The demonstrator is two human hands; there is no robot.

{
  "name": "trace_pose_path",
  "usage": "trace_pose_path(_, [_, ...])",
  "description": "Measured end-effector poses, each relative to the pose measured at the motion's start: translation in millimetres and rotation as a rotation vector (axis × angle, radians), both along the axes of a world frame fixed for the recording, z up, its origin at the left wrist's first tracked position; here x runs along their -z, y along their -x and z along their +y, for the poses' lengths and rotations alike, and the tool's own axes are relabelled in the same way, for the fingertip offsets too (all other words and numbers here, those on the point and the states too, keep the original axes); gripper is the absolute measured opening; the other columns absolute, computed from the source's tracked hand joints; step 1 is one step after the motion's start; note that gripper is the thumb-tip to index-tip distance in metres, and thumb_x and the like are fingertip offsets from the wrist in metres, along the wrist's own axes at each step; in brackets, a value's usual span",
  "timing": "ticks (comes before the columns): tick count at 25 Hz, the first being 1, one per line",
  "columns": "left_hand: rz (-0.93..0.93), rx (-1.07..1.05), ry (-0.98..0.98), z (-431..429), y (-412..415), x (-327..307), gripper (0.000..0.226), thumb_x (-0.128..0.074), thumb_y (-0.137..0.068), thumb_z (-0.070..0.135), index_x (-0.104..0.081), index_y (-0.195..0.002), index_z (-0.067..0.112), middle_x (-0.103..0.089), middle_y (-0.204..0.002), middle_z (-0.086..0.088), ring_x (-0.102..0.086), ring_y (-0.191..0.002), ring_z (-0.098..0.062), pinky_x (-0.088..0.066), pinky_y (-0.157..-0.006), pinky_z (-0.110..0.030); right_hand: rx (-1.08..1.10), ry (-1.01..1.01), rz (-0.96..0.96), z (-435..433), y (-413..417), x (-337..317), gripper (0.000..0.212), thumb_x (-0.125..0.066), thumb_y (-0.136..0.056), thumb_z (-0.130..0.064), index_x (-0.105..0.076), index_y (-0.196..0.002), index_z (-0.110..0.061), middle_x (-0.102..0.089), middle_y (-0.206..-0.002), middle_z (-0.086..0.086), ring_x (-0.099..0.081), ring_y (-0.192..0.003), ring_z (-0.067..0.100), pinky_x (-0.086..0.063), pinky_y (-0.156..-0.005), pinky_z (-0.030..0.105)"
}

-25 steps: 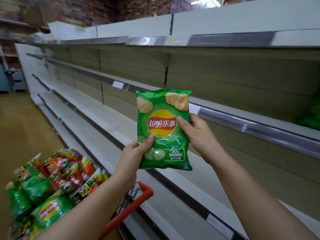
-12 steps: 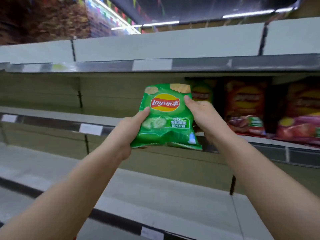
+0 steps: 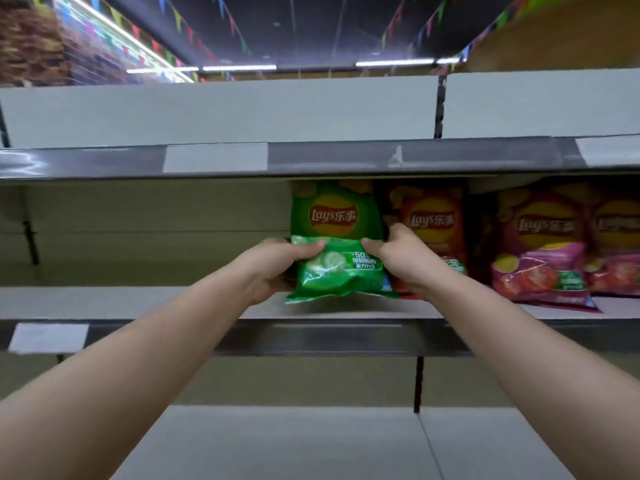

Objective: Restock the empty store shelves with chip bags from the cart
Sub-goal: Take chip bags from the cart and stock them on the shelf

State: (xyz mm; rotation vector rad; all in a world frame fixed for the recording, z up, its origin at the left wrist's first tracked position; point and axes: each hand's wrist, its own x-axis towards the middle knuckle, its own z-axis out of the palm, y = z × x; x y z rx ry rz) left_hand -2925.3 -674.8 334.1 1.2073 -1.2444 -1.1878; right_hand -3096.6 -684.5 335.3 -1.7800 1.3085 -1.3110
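Note:
A green chip bag [image 3: 337, 237] stands upright on the grey shelf [image 3: 173, 301], its bottom edge resting on the board. My left hand [image 3: 277, 266] grips its lower left side with the thumb across the front. My right hand [image 3: 398, 254] grips its right side, thumb on the front. Right of it stands an orange chip bag [image 3: 433, 216], partly behind my right hand, then a pink chip bag [image 3: 543, 244] and another one [image 3: 620, 237] at the frame's edge. The cart is out of view.
The shelf stretch [image 3: 138, 237] left of the green bag holds nothing. A top shelf rail [image 3: 346, 157] with white price labels runs just above the bags. A lower shelf [image 3: 311, 441] lies below my arms. An upright bracket [image 3: 418, 382] divides the bays.
Both hands carried the green bag up and forward from in front of the shelves onto the shelf beside the orange bag. My view turned right and up; the cart dropped out of sight.

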Motion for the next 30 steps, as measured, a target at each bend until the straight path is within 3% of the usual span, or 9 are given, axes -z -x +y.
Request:
trace_pose_path(2, [-0.051, 0.055, -0.027, -14, -3, 0, 0.016, -0.066, -0.082, 0.002, -0.065, -0.098, 0.001, -0.071, -0.088, -0.01, -0.068, -0.08, -0.02, -0.056, -0.073, -0.03, 0.065, -0.04, 0.104, -10, -3, 1, 0.032, -0.056, -0.092, -0.016, -0.048, -0.119, -0.001, -0.059, -0.113, 0.019, -0.058, -0.102, 0.033, -0.049, -0.091, 0.043])
trace_pose_path(5, [-0.081, 0.035, -0.05, -34, -4, 4, 0.023, -0.065, -0.08, -0.007, -0.062, -0.103, -0.006, -0.068, -0.1, -0.016, -0.064, -0.09, -0.024, -0.05, -0.087, -0.034, 0.159, -0.085, 0.291, -24, -6, 6, 0.025, -0.048, -0.096, -0.014, -0.051, -0.114, 0.002, -0.056, -0.105, 0.016, -0.054, -0.09, 0.027, -0.042, -0.072, 0.028])
trace_pose_path(9, [-0.184, 0.057, -0.059, -56, -1, 14, 0.034, -0.068, -0.079, -0.004, -0.06, -0.112, -0.002, -0.065, -0.115, -0.015, -0.059, -0.11, -0.027, -0.043, -0.103, -0.037, 0.213, -0.097, 0.439, -29, -10, 10, 0.008, -0.04, -0.097, -0.007, -0.046, -0.099, -0.001, -0.05, -0.103, 0.016, -0.049, -0.088, 0.027, -0.039, -0.07, 0.03])
trace_pose_path(12, [-0.267, 0.054, -0.057, -66, -2, 18, 0.05, -0.074, -0.075, 0.004, -0.056, -0.12, -0.004, -0.063, -0.121, -0.016, -0.056, -0.116, -0.029, -0.039, -0.107, -0.042, 0.243, -0.099, 0.535, -30, -12, 13, 0.007, -0.038, -0.097, -0.005, -0.044, -0.1, -0.003, -0.053, -0.113, 0.018, -0.053, -0.102, 0.033, -0.044, -0.08, 0.034])
trace_pose_path(17, [-0.246, 0.048, -0.064, -64, -4, 22, 0.043, -0.074, -0.076, 0.006, -0.06, -0.115, -0.003, -0.067, -0.113, -0.015, -0.062, -0.108, -0.027, -0.043, -0.104, -0.04, 0.267, -0.104, 0.624, -24, -14, 10, 0.031, -0.04, -0.099, -0.01, -0.045, -0.124, 0.007, -0.053, -0.123, 0.02, -0.055, -0.109, 0.034, -0.045, -0.086, 0.035])
trace_pose_path(19, [-0.242, -0.001, -0.01, -56, -4, 21, 0.045, -0.078, -0.072, 0.007, -0.061, -0.114, -0.001, -0.068, -0.109, -0.013, -0.063, -0.104, -0.026, -0.046, -0.1, -0.038, 0.304, -0.089, 0.63, -12, -17, 7, 0.044, -0.042, -0.099, -0.019, -0.035, -0.134, 0.007, -0.054, -0.123, 0.02, -0.056, -0.109, 0.034, -0.045, -0.083, 0.034])
trace_pose_path(22, [-0.221, -0.104, 0.071, -30, -1, 20, 0.045, -0.077, -0.075, 0.011, -0.058, -0.114, 0.0, -0.066, -0.112, -0.013, -0.063, -0.096, -0.021, -0.052, -0.077, -0.027, 0.397, 0.187, 0.672, 12, -17, 8, 0.052, -0.042, -0.098, -0.024, -0.024, -0.139, 0.002, -0.047, -0.126, 0.019, -0.051, -0.113, 0.032, -0.041, -0.087, 0.032])
trace_pose_path(25, [-0.236, -0.341, 0.185, 1, 0, 27, 0.059, -0.072, -0.081, 0.017, -0.043, -0.131, 0.006, -0.055, -0.122, -0.01, -0.054, -0.109, -0.022, -0.043, -0.087, -0.027, 0.267, 0.459, 0.513, 33, -20, 13, 0.045, -0.046, -0.096, -0.019, -0.033, -0.135, -0.001, -0.04, -0.13, 0.016, -0.044, -0.118, 0.028, -0.034, -0.093, 0.027])
trace_pose_path(30, [-0.217, -0.574, 0.338, 80, -26, 57, 0.036, -0.065, -0.084, 0.01, -0.045, -0.112, 0.02, -0.051, -0.118, -0.002, -0.052, -0.109, -0.016, -0.041, -0.093, -0.025, -0.065, 0.6, 0.224, 65, -73, 37, 0.037, -0.051, -0.092, -0.013, -0.045, -0.127, -0.003, -0.047, -0.126, 0.009, -0.043, -0.117, 0.017, -0.024, -0.088, 0.009])
